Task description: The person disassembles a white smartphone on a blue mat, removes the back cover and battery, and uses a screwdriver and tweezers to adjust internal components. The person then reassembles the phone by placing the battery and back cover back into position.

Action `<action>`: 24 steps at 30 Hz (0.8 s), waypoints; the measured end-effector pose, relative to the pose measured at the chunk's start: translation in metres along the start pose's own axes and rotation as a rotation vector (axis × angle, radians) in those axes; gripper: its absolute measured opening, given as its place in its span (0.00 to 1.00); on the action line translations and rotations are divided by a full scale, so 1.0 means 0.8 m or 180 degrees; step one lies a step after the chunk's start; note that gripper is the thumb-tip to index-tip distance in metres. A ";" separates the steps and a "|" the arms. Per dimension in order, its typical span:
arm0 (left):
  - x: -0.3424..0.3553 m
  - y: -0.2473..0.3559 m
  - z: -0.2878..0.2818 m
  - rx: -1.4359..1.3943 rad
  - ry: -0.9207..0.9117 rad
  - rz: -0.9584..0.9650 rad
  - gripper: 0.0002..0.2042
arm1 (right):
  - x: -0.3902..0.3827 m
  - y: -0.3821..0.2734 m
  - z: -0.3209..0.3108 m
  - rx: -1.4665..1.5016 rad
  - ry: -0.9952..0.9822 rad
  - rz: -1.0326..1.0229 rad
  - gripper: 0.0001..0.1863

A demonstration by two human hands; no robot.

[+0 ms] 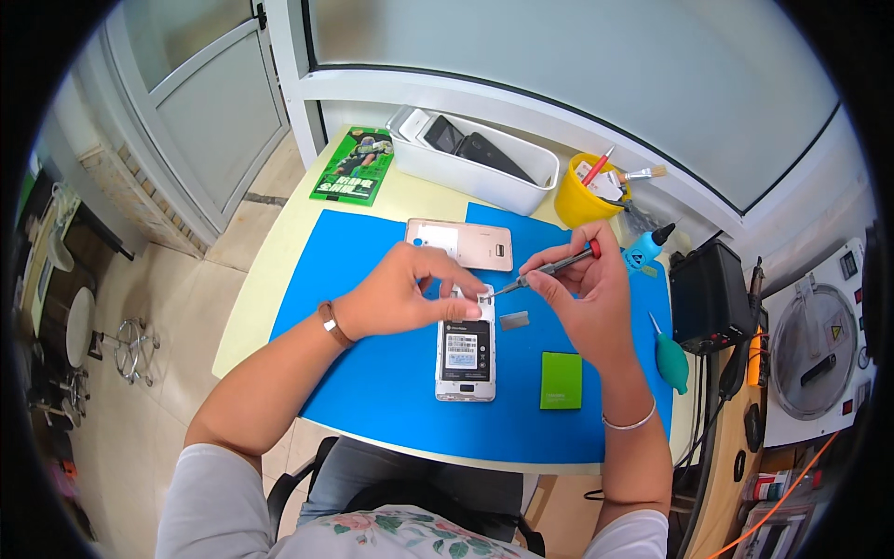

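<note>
Clasps screwdriver point(565, 261) in right grip point(593, 303), half-curls left grip point(402, 293) over phone point(450, 387) with hold unclear, risking scratches by slipping.

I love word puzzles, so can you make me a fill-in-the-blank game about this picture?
1. The right hand is holding a ____.
2. The open phone lies on a ____ mat.
3. The brush stands in a ____ bucket.
4. The long bin is ____.

Missing words: screwdriver; blue; yellow; white.
</note>
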State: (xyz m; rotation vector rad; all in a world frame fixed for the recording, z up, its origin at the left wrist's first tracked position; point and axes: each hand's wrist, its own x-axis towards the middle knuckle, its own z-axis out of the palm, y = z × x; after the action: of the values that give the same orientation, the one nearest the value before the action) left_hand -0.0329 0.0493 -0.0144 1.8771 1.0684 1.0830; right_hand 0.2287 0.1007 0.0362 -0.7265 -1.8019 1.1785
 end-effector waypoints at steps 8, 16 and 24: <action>-0.003 -0.003 0.009 -0.0097 0.0136 -0.0044 0.07 | 0.005 0.018 0.005 0.0249 0.0320 0.0097 0.25; -0.002 -0.006 0.009 -0.0066 0.0507 -0.0255 0.06 | 0.006 0.037 0.016 0.0582 0.0431 0.0141 0.25; -0.001 -0.009 0.013 -0.0424 0.0576 -0.0343 0.06 | 0.004 0.041 0.021 0.0571 0.0456 0.0186 0.24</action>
State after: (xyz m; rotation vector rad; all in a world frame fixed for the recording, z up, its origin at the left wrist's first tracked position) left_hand -0.0263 0.0497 -0.0250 1.6228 1.1549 1.2472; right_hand 0.2128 0.1090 0.0034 -0.7432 -1.5445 1.2751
